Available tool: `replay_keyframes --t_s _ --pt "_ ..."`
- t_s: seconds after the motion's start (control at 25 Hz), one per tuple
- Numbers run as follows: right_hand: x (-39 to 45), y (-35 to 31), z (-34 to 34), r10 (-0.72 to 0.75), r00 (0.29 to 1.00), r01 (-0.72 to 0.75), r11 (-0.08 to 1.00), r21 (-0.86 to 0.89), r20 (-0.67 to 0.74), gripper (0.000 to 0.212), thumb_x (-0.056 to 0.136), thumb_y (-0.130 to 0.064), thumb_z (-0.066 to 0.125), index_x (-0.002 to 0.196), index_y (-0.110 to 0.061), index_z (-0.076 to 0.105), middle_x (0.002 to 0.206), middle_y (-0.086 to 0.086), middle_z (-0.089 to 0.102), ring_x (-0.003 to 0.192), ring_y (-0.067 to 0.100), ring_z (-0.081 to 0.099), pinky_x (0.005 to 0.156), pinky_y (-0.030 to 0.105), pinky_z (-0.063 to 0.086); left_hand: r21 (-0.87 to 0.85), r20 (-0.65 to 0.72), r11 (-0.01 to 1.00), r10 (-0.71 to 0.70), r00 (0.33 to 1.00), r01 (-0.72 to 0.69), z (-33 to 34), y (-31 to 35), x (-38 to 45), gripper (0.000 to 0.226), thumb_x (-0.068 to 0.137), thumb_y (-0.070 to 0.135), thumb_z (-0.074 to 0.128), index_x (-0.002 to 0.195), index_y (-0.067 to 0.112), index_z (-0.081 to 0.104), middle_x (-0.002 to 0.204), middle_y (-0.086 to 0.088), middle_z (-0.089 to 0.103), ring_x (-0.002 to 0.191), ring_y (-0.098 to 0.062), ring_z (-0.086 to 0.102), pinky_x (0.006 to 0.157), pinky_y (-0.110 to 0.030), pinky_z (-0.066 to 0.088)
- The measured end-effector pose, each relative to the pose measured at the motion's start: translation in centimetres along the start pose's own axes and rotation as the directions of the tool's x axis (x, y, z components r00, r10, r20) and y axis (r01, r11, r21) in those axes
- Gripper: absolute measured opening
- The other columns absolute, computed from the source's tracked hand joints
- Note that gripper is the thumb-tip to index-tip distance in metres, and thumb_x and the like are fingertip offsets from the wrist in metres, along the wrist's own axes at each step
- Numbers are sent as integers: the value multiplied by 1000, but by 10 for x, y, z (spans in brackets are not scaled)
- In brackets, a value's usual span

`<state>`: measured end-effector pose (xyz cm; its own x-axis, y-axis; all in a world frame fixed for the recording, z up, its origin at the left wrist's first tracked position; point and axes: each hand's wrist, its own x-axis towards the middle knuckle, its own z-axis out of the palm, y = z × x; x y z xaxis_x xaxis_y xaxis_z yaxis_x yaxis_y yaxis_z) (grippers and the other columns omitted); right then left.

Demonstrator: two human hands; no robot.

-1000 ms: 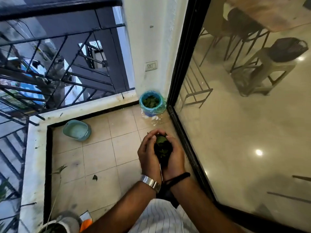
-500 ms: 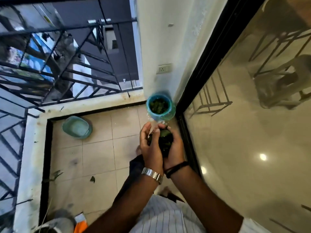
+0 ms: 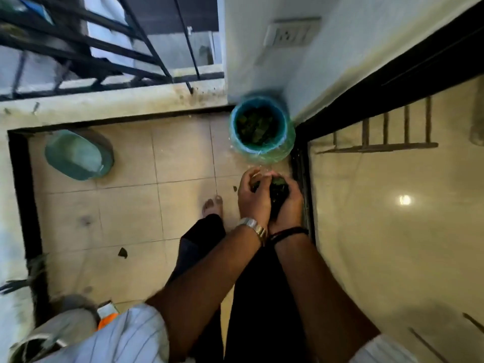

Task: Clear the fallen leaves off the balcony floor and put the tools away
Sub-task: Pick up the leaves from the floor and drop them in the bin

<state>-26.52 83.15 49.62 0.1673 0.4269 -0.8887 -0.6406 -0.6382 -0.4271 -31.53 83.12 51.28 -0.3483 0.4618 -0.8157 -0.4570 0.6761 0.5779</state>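
Observation:
A dark green clump of leaves sits cupped between both palms. My left hand, with a metal watch at the wrist, curls over its left side. My right hand, with a black band at the wrist, cradles it from the right. The hands hover just short of a blue bin lined with a clear bag, standing in the corner by the wall and holding more leaves. A single loose leaf lies on the beige tiles to the left, and a small scrap lies by my left hand.
A teal basin rests on the tiles at the far left. A grey pot and an orange item stand at the lower left. Black railing lines the ledge; a glass door frame runs along the right. My bare foot is on the tiles.
I have stepped closer to the corner, so the blue bin now looms just ahead of my hands. Both hands still cup the same leaf clump.

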Motion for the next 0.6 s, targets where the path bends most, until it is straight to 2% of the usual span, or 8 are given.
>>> replay_keyframes --t_s 0.12,0.2,0.28,0.36,0.44,0.52,0.6 --pt "109 6 10 51 996 -53 998 -24 -80 41 77 -35 69 109 -9 71 114 16 69 103 31 68 84 38 56 -57 -80 996 -74 994 70 34 -24 99 7 91 15 68 95 17 72 94 -5 73 95 -24 69 81 -30 58" --pt "171 5 24 63 996 -65 998 -26 -61 37 83 -32 66 109 -7 72 110 18 71 98 32 70 75 38 58 -123 -95 985 -135 986 123 55 -31 159 6 89 16 69 86 15 74 93 -12 75 96 -31 70 84 -38 60" --pt "221 0 37 37 997 -40 998 -53 -66 27 85 -26 66 102 -6 74 103 17 73 91 32 71 73 40 61 -187 -85 965 -202 976 183 73 -32 208 8 88 19 69 88 13 75 100 -17 75 98 -33 71 89 -46 60" --pt "264 -3 49 43 997 -47 996 -80 -60 27 86 -25 64 104 -7 74 104 19 73 92 34 72 76 44 61 -208 -110 957 -231 967 205 86 -36 250 16 88 21 68 98 11 73 104 -17 73 98 -32 70 90 -46 59" --pt "293 -7 54 75 996 -81 991 -107 -51 27 91 -28 60 103 -8 73 105 18 73 93 35 71 74 43 61 -181 -140 960 -242 960 216 97 -42 280 35 82 28 67 111 8 70 106 -16 72 98 -33 69 91 -47 59" --pt "305 -8 52 114 991 -121 987 -105 -74 21 95 -27 55 95 -10 69 103 16 70 92 33 68 76 43 59 -183 -170 957 -256 952 225 99 -54 299 53 70 37 64 115 9 68 108 -16 71 99 -35 68 93 -49 57" --pt "307 -10 47 114 990 -122 988 -90 -88 19 96 -26 53 93 -12 66 102 15 68 94 33 66 79 44 58 -230 -156 936 -307 939 267 100 -69 312 59 66 38 62 117 10 67 110 -17 71 100 -37 69 92 -53 57"
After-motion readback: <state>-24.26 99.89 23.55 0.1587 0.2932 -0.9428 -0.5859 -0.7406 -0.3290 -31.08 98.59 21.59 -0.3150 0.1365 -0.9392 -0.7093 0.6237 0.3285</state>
